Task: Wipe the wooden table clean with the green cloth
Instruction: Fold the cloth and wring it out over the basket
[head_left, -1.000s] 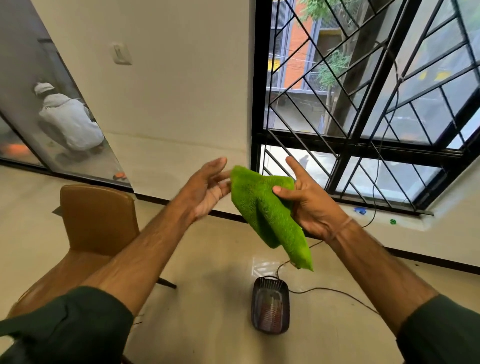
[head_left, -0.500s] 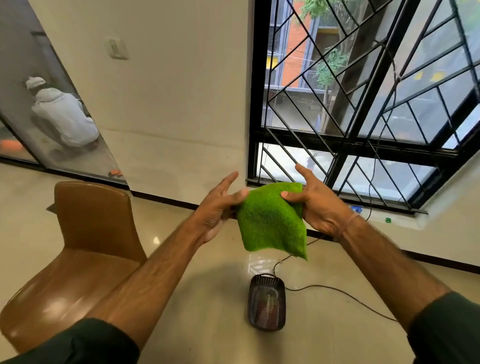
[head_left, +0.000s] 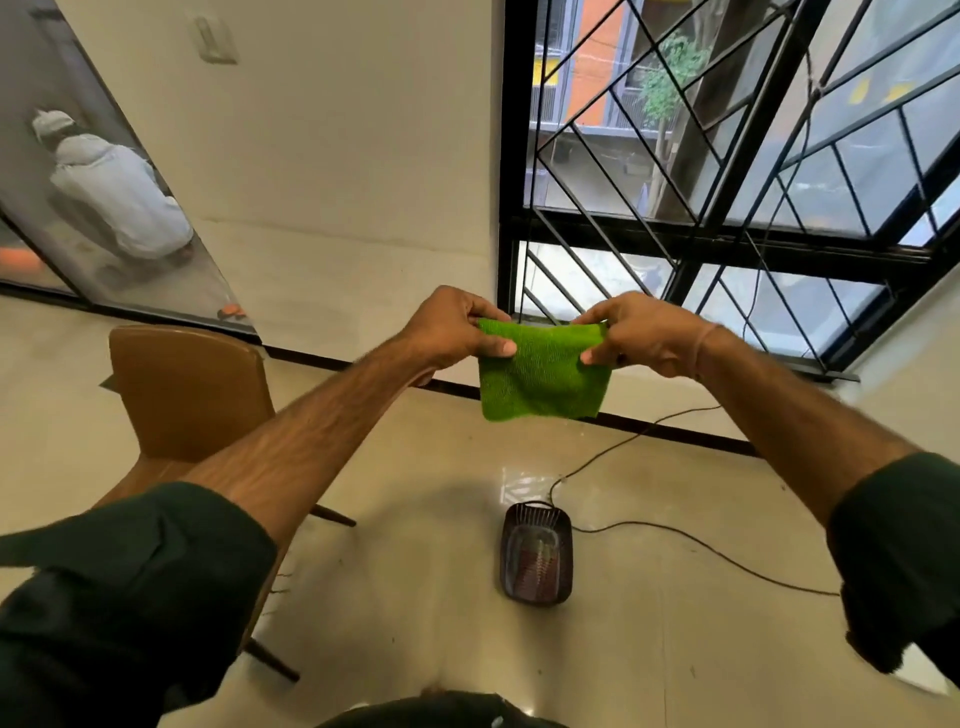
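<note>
Head view: the square green terry cloth (head_left: 543, 375) hangs in the air, above the dark slatted plastic basket (head_left: 536, 560) on the floor. The left hand (head_left: 451, 333) pinches its upper left corner, and the right hand (head_left: 640, 333) pinches its upper right corner.

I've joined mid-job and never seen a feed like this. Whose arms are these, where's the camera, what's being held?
No machine here: these are a person's bare arms, filmed by a wide-angle camera worn on their head, looking forward and down. The left hand and right hand each pinch an upper corner of the green cloth, which hangs spread between them in the air. Below is pale floor, with a brown chair on the left and a dark basket beside a cable. No wooden table is in view.
</note>
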